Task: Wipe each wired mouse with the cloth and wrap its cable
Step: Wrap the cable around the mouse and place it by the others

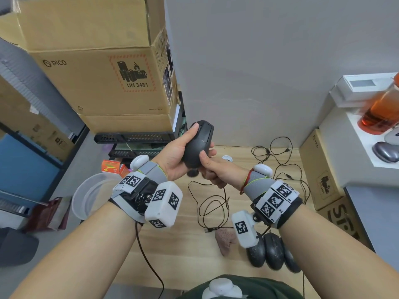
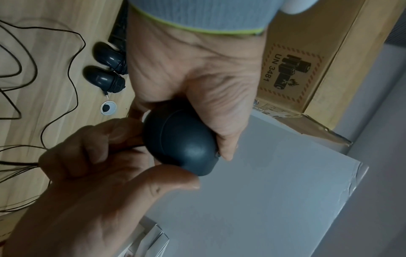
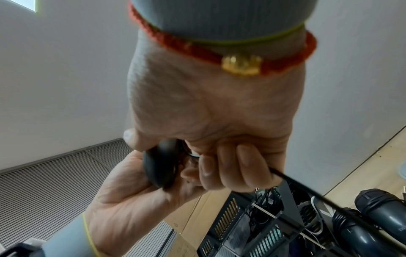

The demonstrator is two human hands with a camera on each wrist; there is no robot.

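A black wired mouse (image 1: pixel 197 145) is held up above the wooden desk (image 1: pixel 177 244) in my left hand (image 1: pixel 183 149), whose fingers wrap round its body (image 2: pixel 182 144). My right hand (image 1: pixel 212 169) is just below it, thumb against the mouse's side, fingers curled round the mouse's cable (image 3: pixel 307 191). The cable hangs down into loose loops (image 1: pixel 212 205) on the desk. A pink cloth (image 1: pixel 225 239) lies crumpled near the front edge. Beside it sit several black mice (image 1: pixel 269 251) with wrapped cables (image 2: pixel 103 78).
More loose black cables (image 1: pixel 278 156) sprawl at the back right of the desk. Cardboard boxes (image 1: pixel 103 83) are stacked at the left, above a black rack (image 1: pixel 133 138). A clear plastic tub (image 1: pixel 90 195) is at the left, an orange bottle (image 1: pixel 380 113) and grey mice (image 1: pixel 386 151) on the right shelf.
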